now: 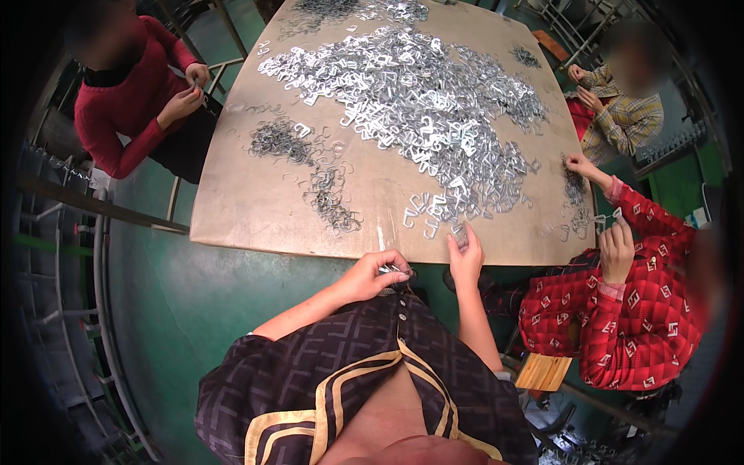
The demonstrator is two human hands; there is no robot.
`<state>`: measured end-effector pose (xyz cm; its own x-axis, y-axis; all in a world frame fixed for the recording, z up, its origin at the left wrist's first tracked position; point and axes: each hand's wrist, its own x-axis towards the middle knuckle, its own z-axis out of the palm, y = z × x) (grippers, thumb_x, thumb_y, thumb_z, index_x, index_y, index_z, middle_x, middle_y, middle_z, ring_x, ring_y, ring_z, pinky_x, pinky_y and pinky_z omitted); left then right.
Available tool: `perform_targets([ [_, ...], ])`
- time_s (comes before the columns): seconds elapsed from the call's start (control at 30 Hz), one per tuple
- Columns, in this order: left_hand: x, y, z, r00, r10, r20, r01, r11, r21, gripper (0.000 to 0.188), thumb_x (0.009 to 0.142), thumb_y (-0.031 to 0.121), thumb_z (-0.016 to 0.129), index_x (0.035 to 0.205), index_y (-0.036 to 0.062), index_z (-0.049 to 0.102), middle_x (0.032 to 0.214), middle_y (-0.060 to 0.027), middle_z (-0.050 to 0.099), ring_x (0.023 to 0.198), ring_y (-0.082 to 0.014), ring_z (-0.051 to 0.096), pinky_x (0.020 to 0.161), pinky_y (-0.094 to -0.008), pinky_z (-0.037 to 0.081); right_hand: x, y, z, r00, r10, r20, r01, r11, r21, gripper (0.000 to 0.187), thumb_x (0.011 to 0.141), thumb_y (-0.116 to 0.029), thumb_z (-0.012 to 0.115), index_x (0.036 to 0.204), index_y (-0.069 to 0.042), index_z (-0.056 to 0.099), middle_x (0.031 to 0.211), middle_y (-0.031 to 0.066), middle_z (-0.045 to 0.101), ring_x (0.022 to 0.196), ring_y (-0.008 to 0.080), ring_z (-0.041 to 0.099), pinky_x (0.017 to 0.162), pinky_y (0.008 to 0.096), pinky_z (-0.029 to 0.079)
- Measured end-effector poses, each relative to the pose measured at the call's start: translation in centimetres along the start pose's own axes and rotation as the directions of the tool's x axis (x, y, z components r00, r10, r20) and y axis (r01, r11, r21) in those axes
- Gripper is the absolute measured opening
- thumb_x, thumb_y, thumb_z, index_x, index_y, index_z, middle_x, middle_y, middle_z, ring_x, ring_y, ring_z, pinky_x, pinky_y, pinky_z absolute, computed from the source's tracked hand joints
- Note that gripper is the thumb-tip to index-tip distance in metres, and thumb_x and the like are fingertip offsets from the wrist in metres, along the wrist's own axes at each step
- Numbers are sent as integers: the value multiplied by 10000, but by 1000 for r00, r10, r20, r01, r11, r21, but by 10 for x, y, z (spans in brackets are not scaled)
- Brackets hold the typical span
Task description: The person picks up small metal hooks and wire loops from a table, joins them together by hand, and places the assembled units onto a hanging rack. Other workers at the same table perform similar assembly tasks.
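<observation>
On the table lies a large heap of small shiny metal hook-shaped pieces (pixel 434 132), its near end reaching almost to the edge in front of me. My right hand (pixel 467 257) is over that edge, thumb and fingers pinched on one metal hook piece (pixel 459 231) at the heap's rim. Lower and to the left, just off the table edge, my left hand (pixel 378 276) is curled closed around small metal pieces (pixel 390 268); how many is hidden by the fingers. A smaller pile of thin bent wire clips (pixel 333 200) lies left of the heap.
A brown-covered table (pixel 256 209) spans the middle. Co-workers sit at its left, far right and near right; the near-right person in a red patterned sleeve (pixel 647 209) reaches onto it close to my right side. A wooden stool (pixel 544 372) stands at right. Metal racks (pixel 58 263) line the left.
</observation>
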<state>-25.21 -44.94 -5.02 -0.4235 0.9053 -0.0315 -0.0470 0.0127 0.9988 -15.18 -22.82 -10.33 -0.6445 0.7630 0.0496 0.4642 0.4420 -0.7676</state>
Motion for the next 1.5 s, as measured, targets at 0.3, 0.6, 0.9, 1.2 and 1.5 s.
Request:
perform_targets([
  [0.3, -7, -7, 3, 999, 35, 3, -36, 993, 112, 111, 893, 79, 660, 939, 6, 590, 928, -61, 677, 890, -115, 612, 799, -280, 489, 35, 24, 9, 976, 89, 197, -18, 940, -340, 332, 765, -241, 743, 986, -56, 578, 844, 194, 675, 810, 404, 645, 750, 466, 497],
  [0.6, -12, -14, 1, 997, 59, -49, -51, 988, 146, 112, 880, 71, 668, 931, 7, 592, 910, -58, 672, 879, -118, 606, 807, -288, 482, 38, 27, -7, 965, -216, 146, 247, 938, -243, 349, 690, -135, 805, 940, -1, 601, 696, 132, 606, 654, 300, 612, 654, 410, 484],
  [0.9, -6, -11, 1, 999, 5, -36, 0, 990, 140, 123, 878, 89, 673, 937, 11, 599, 902, -62, 676, 882, -134, 621, 817, -291, 481, 40, 20, -20, 919, 167, 357, -244, 953, 182, 198, 801, -23, 705, 984, 3, 634, 839, 102, 665, 686, 209, 650, 622, 303, 529],
  [1.2, -6, -4, 10, 992, 33, -126, -15, 990, 139, 121, 859, 74, 681, 926, 3, 609, 861, -90, 672, 840, -162, 638, 767, -298, 490, -31, -33, 1, 880, 160, 447, -435, 647, 626, 183, 840, -27, 702, 1016, -35, 656, 880, 31, 702, 740, 68, 605, 607, 188, 392],
  [1.5, -8, -8, 15, 942, 106, -320, -30, 972, 235, 121, 829, 78, 706, 870, -5, 628, 802, -130, 682, 754, -220, 670, 684, -328, 503, -59, -76, 4, 928, 95, 360, -328, 670, 666, 169, 839, -7, 703, 988, 9, 625, 840, 67, 682, 707, 85, 616, 566, 210, 438],
])
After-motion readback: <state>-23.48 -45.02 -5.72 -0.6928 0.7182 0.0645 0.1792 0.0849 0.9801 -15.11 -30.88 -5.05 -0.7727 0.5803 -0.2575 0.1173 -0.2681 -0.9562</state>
